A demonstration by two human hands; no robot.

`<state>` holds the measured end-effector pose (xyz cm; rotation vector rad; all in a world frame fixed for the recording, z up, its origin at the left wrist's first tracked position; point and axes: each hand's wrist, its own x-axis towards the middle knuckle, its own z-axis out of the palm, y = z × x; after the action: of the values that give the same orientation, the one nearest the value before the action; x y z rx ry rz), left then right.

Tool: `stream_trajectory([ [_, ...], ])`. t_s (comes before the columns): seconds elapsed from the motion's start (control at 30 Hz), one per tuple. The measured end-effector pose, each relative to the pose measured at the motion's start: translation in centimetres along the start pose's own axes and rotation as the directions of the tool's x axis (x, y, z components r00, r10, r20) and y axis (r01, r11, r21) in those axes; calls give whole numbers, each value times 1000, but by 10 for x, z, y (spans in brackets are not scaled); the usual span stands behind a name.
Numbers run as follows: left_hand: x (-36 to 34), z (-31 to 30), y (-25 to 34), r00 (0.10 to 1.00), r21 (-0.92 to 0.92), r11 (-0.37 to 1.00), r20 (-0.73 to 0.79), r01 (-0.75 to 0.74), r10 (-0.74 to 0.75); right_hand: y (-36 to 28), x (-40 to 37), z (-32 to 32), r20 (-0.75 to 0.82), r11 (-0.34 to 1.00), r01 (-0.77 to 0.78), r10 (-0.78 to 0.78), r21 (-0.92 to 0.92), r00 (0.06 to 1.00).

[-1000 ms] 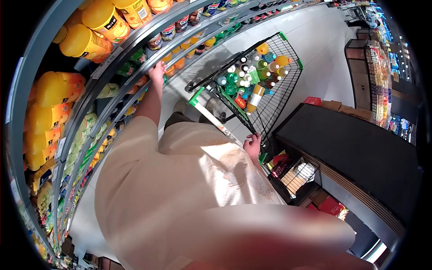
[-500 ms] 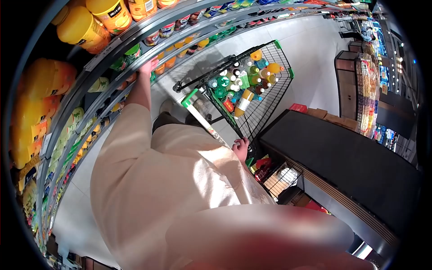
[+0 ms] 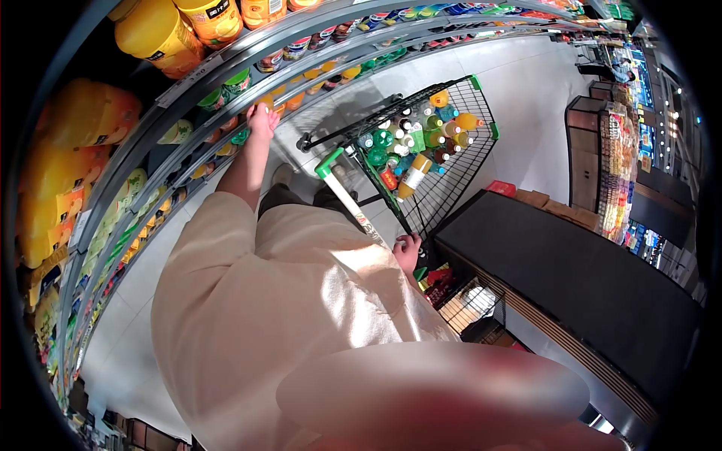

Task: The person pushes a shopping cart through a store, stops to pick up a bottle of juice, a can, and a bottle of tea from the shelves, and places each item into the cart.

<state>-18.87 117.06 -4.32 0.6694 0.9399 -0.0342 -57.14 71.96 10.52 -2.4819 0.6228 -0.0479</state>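
— Up at 11 o'clock on the curved shelving (image 3: pixel 162 113), where does the left hand (image 3: pixel 262 119) sit?
— At the end of an outstretched arm, its fingers against the row of small bottles (image 3: pixel 239 137); whether they have closed on 1 of them I cannot tell, since the hand hides its own grip.
— And above it?
— Big orange juice jugs (image 3: pixel 154 34) at 10 to 11 o'clock, on a higher shelf, well apart from the hand.
— What about the right hand (image 3: pixel 407 250)?
— Just right of centre, near 3 o'clock; it is clenched round the near end of the cart handle (image 3: pixel 350 199), a pale bar with a green cap that slants up toward 12 o'clock.
— So the cart is ahead?
— Yes; the wire cart (image 3: pixel 481 105) stands at 1 o'clock on the pale floor (image 3: pixel 519 90), between the shelving and a dark counter (image 3: pixel 587 263) at 3 to 4 o'clock.
— Is it loaded?
— Crowded with drink bottles (image 3: pixel 410 143), mostly upright, with green, white and orange caps; 1 tall yellow bottle (image 3: pixel 410 174) leans at the near side of the basket.
— Anything else close by?
— A cream garment (image 3: pixel 248 301) fills the lower middle, from 6 to 8 o'clock.
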Motion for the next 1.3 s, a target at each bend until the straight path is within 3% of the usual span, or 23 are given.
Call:
stream_trajectory([
  [0.17, -28, -63, -36, 984, 20, 992, 130, -127, 124, -11, -2, -6, 26, 999, -45, 45, 4, 999],
  [0.3, -117, -91, -12, 976, 148, 988, 215, -49, 17, -19, 0, -8, 32, 999, -34, 34, -4, 999],
  [0.4, -158, -118, -3, 922, 238, 971, 379, -12, -82, -14, 0, -4, 19, 995, -14, 16, -94, 1000],
  [0.47, -231, -98, 18, 934, 391, 914, 356, -109, -41, 3, 8, 4, 10, 957, 69, -69, -282, 998],
  [0.5, -249, -97, 21, 920, 429, 890, 390, -152, -30, -14, 13, -2, 92, 960, -86, 114, -267, 989],
  [0.53, -264, -95, 24, 904, 464, 864, 426, -197, -22, -25, 17, -2, 55, 965, -34, 50, -259, 997],
  [0.6, -284, -91, 27, 826, 492, 799, 564, -346, 11, -90, 28, -15, 93, 985, -101, 114, -137, 989],
  [0.67, -282, -89, 13, 662, 357, 802, 747, -479, 63, -110, 43, -13, 182, 1000, -12, 6, 29, 983],
  [0.7, -294, -79, 16, 605, 365, 782, 796, -506, 19, -125, 49, -8, 292, 946, -92, -3, 310, 956],
  [0.73, -299, -72, 15, 563, 378, 756, 826, -534, -15, -144, 51, -5, 384, 810, -189, -48, 555, 922],
  [0.77, -310, -58, 18, 485, 370, 708, 873, -601, -44, -177, 52, -17, 526, 618, -382, -61, 688, 848],
  [0.8, -323, -39, 25, 403, 350, 659, 912, -665, -77, -211, 53, -32, 639, 381, -559, -124, 737, 759],
  [0.87, -341, -5, 35, 190, 220, 474, 976, -853, -110, -248, 56, -41, 606, -68, -683, -404, 727, 685],
  [0.93, -361, 32, 39, -88, -5, 340, 969, -940, -229, -261, 62, -41, 575, -250, -663, -345, 706, 742],
  [1.0, -378, 65, 36, -320, -237, 276, 895, -931, -310, -236, 70, -33, 552, -400, -612, -267, 683, 790],
  [1.03, -382, 75, 35, -323, -204, 299, 844, -932, -429, -220, 76, -37, 543, -487, -574, -221, 659, 810],
  [1.07, -384, 80, 30, -214, 8, 419, 852, -908, -478, -197, 79, -44, 527, -588, -637, -378, 498, 761],
  [1.13, -386, 91, 21, -11, 423, 566, 794, -707, -608, -166, 79, -55, 458, -682, -651, -486, 334, 744],
  [1.17, -378, 95, 15, 93, 517, 543, 776, -662, -624, -149, 77, -60, 422, -631, -659, -509, 409, 750],
  [1.2, -363, 98, 6, 142, 297, 231, 844, -926, -517, -134, 73, -64, 383, -580, -656, -534, 483, 754],
  [1.27, -321, 96, -13, -16, -87, -185, 935, -979, -354, -121, 69, -76, 274, -621, -658, -605, 427, 748],
  [1.3, -300, 90, -24, -10, -69, -181, 950, -981, -311, -113, 71, -81, 248, -591, -654, -623, 472, 742],
])
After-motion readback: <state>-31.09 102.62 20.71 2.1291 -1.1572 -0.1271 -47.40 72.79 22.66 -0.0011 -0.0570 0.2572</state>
